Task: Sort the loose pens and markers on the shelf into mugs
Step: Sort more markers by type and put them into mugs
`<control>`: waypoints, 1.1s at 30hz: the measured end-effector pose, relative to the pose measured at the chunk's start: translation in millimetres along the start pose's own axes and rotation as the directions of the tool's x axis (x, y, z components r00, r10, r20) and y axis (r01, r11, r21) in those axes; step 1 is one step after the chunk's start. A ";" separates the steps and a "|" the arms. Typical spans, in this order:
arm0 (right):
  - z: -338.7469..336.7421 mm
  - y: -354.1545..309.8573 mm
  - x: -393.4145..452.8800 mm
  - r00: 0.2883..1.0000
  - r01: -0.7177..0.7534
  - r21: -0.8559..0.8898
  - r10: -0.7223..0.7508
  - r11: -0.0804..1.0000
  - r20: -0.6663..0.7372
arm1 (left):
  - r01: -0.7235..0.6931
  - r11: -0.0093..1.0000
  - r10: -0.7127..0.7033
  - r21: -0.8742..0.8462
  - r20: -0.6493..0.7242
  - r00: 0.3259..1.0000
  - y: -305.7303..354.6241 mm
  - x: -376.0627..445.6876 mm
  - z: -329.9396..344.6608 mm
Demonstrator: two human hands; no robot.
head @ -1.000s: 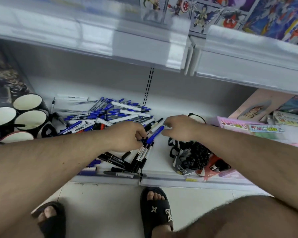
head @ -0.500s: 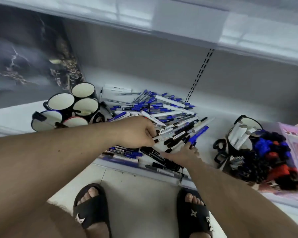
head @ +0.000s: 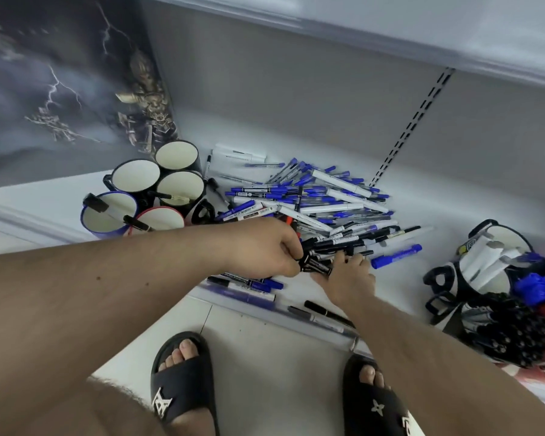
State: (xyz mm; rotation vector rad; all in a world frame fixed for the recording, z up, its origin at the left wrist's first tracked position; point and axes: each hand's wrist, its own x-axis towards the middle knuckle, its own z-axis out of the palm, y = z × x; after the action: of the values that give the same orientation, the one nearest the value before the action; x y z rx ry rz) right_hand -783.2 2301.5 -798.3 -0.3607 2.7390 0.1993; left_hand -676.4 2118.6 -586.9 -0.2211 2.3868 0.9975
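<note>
— Several black markers (head: 320, 264) are bunched in the left hand (head: 261, 250), whose fingers curl round their ends at the near edge of the pile of pens and markers (head: 309, 202) on the shelf (head: 438, 196).

— And the right hand (head: 348, 275)?

— It lies low beside the bundle, fingers stretched toward the black barrels and touching them. Whether it pinches one I cannot tell; the fingertips are partly hidden.

— What could spoil it from here?

— The bundle looks loosely gathered, so I judge a barrel could slide out as it is lifted, and the shelf lip is close. A black marker (head: 328, 313) already lies along that front edge, above the floor and the sandals (head: 183, 376).

— Anything else near the edge?

— More blue-capped ones lie under the left wrist. A dragging forearm could sweep them off.

— And the mugs?

— The empty mugs (head: 158, 190) stand in a tight cluster at the left, well apart from the bundle. The blue-rimmed mug (head: 107, 212) and the red-rimmed one hold a marker or so each, leaning on the rims. Dropping a handful in hard might tip a leaning one out, or knock a neighbour.

— Sorting mistakes?

— The blue marker (head: 395, 256) lies just beside the black ones, so a hasty grab could mix colours. The filled mug (head: 491, 262) at the right is far from this reach.
</note>
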 end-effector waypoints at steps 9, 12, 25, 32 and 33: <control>6.3 9.0 -9.6 0.956 0.294 0.052 -0.294 0.954 -0.014 | 0.006 1.000 -0.006 0.023 0.020 1.000 -1.4 -3.9 -4.4; 0.6 10.0 -4.5 0.953 0.291 0.154 -0.300 0.944 0.036 | 0.005 0.999 -0.007 0.038 0.032 0.999 -1.2 -3.4 -3.3; -58.0 54.8 7.1 0.947 0.289 0.229 -0.313 0.930 0.077 | -0.015 0.994 0.012 0.109 0.027 1.000 -4.4 0.6 -6.2; -116.1 64.1 -18.6 0.929 0.370 0.142 -0.369 0.918 -0.030 | -0.020 0.981 0.029 0.191 -0.047 0.998 4.1 13.7 -3.2; -124.7 62.7 -24.9 0.924 0.383 0.128 -0.381 0.915 -0.042 | -0.022 0.975 0.039 0.221 -0.072 0.997 5.3 16.7 -2.0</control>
State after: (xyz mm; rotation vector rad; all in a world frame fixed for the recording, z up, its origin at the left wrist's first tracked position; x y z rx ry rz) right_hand -820.5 2344.0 -668.3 -0.8488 2.6120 -0.0925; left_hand -693.1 2121.9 -591.4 -0.1431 2.5533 0.7418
